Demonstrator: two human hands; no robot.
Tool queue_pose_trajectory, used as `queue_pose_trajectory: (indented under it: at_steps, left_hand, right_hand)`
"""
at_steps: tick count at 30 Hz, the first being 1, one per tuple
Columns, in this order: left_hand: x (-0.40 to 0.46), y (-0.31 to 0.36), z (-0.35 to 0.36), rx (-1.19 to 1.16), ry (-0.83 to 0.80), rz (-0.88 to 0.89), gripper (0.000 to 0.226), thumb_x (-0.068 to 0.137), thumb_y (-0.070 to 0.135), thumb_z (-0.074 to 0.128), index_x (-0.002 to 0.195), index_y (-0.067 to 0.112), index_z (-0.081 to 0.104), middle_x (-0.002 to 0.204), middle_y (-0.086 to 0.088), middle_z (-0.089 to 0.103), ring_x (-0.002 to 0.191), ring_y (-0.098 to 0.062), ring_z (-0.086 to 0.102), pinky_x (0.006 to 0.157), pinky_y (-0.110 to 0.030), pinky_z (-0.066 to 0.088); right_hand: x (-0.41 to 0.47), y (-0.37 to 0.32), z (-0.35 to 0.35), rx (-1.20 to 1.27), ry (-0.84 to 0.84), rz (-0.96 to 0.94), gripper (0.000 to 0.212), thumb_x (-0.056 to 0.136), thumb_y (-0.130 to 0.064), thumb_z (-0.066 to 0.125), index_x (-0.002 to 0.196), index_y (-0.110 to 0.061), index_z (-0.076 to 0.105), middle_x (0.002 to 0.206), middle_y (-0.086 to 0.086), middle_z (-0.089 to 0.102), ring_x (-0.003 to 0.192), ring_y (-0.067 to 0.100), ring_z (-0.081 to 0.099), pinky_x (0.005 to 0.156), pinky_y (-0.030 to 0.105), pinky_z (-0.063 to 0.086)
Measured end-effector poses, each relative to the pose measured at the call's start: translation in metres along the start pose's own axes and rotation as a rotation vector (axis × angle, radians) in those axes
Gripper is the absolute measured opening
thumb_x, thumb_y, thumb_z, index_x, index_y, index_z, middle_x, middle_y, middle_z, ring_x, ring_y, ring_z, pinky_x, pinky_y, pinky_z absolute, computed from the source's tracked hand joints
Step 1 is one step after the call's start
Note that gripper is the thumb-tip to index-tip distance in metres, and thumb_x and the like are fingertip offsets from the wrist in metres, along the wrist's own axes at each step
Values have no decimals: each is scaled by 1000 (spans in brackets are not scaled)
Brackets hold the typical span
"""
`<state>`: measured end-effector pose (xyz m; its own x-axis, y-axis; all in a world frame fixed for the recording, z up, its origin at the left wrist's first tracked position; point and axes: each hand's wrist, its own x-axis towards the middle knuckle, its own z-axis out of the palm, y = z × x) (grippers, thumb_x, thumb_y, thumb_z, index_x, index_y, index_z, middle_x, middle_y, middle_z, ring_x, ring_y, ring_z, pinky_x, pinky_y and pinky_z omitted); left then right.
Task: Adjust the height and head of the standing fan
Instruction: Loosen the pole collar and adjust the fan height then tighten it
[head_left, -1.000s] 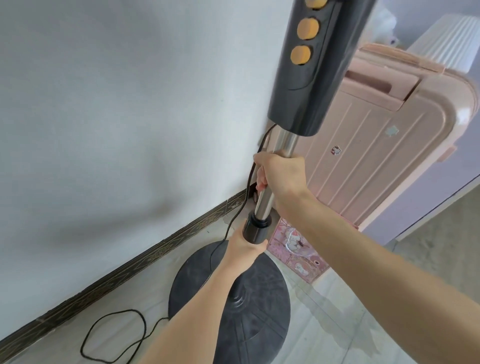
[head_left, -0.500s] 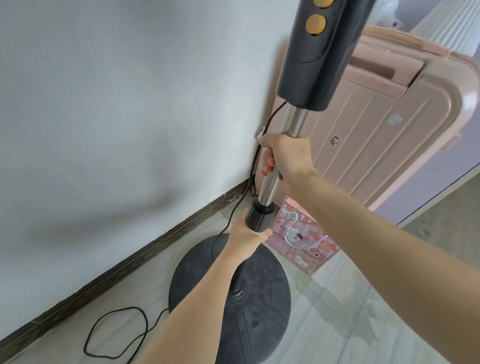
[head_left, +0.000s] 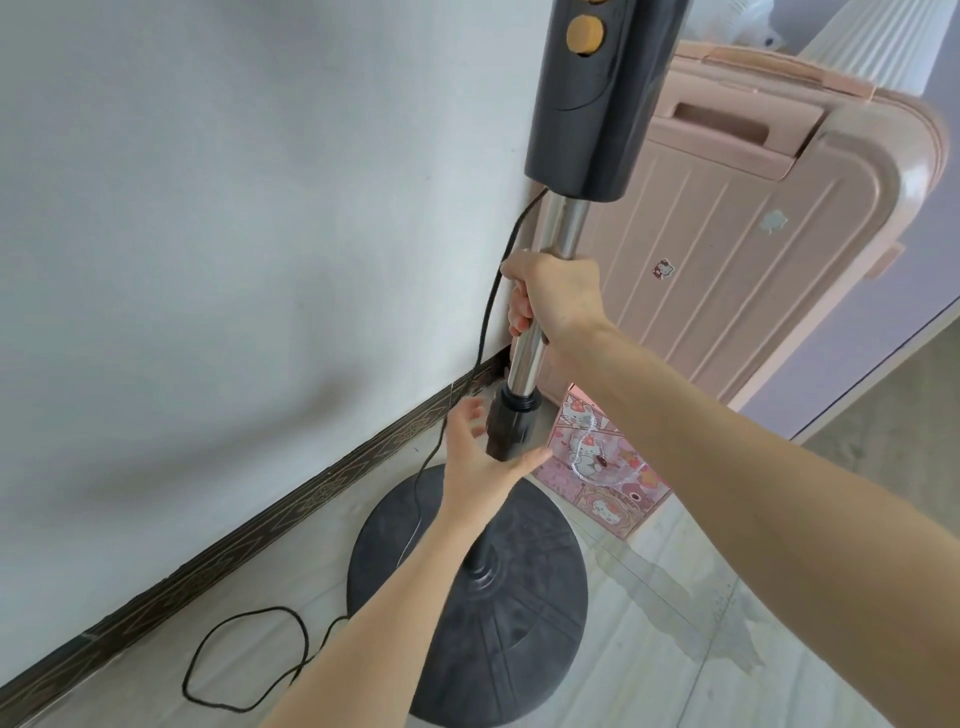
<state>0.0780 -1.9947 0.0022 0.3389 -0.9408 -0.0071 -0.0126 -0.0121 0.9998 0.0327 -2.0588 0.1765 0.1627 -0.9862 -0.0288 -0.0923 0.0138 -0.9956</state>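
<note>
Now right hand (head_left: 558, 296): fingers wrapped firm around the chrome tube (head_left: 527, 358), between control housing (head_left: 597, 98) and locking collar (head_left: 511, 423). Left hand (head_left: 480, 457): fingers spread loose, cupped beside the collar, not gripping. Better to keep the tube steady, then close on the collar and tighten, round base (head_left: 493, 623) flat on the floor (head_left: 675, 649).

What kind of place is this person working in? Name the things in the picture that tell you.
Probably a room in a home, perhaps a bedroom. A pink suitcase stands against the wall, a cartoon-cat box sits on the tiled floor, and a standing fan is beside them.
</note>
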Motion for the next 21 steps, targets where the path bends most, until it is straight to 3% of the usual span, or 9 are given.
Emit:
queue_pose_trajectory:
  at_steps: [3, 6, 7, 10, 12, 14, 17, 21]
  left_hand:
    - [-3, 19, 15, 15, 226, 131, 62, 50, 46, 80, 98, 31, 44, 105, 5, 49, 97, -9, 51, 75, -6, 39]
    - [-2, 29, 14, 88, 238, 160, 42, 58, 39, 79, 83, 43, 45, 94, 11, 59, 88, -6, 57, 66, 0, 39]
    - [-1, 30, 5, 103, 165, 152, 38, 61, 35, 79, 84, 44, 49, 94, 15, 63, 87, -1, 59, 67, 0, 39]
    - [14, 39, -29, 130, -275, 63, 35, 73, 20, 73, 96, 43, 60, 98, 21, 68, 89, 7, 62, 70, -4, 44]
    - [20, 46, -37, 184, -369, 48, 39, 77, 17, 70, 108, 37, 59, 109, 21, 61, 100, 3, 59, 81, -8, 43]
    - [17, 45, -33, 165, -250, 111, 44, 73, 17, 73, 104, 42, 55, 109, 19, 54, 97, 8, 57, 84, -11, 43]
    - [1, 33, -24, 47, 17, 133, 39, 62, 23, 76, 88, 46, 58, 91, 21, 66, 86, 5, 63, 76, -11, 48]
    - [-2, 22, -24, 14, 90, 131, 23, 66, 27, 69, 78, 46, 66, 84, 27, 69, 85, 2, 65, 75, -8, 47]
  right_hand:
    - [-1, 0, 0, -1, -9, -1, 29, 74, -2, 51, 55, -13, 33, 29, -5, 31, 33, 17, 31, 41, 21, 34]
    - [-2, 1, -1, -11, -23, 0, 27, 75, -3, 52, 56, -12, 36, 28, -5, 33, 34, 17, 33, 45, 26, 38]
    - [-1, 1, -1, -11, -28, -1, 27, 75, -3, 52, 55, -12, 35, 29, -5, 33, 34, 18, 33, 46, 26, 37]
    - [-2, 2, -4, 0, -44, 4, 30, 73, -3, 52, 53, -12, 33, 30, -3, 32, 33, 17, 31, 48, 27, 37]
    - [-3, 2, -4, 0, -47, 8, 31, 74, -3, 53, 53, -13, 32, 32, -3, 30, 34, 17, 29, 43, 21, 34]
    - [-4, 2, -4, 2, -52, 10, 32, 74, -3, 53, 53, -14, 32, 33, -2, 30, 35, 16, 28, 42, 20, 32]
    - [-5, 3, -4, -2, -63, 11, 33, 75, -4, 53, 52, -14, 32, 32, -3, 31, 31, 15, 30, 43, 21, 32]
    - [-5, 3, -3, -6, -75, 16, 32, 75, -4, 54, 52, -13, 33, 31, -4, 32, 32, 15, 31, 43, 21, 33]
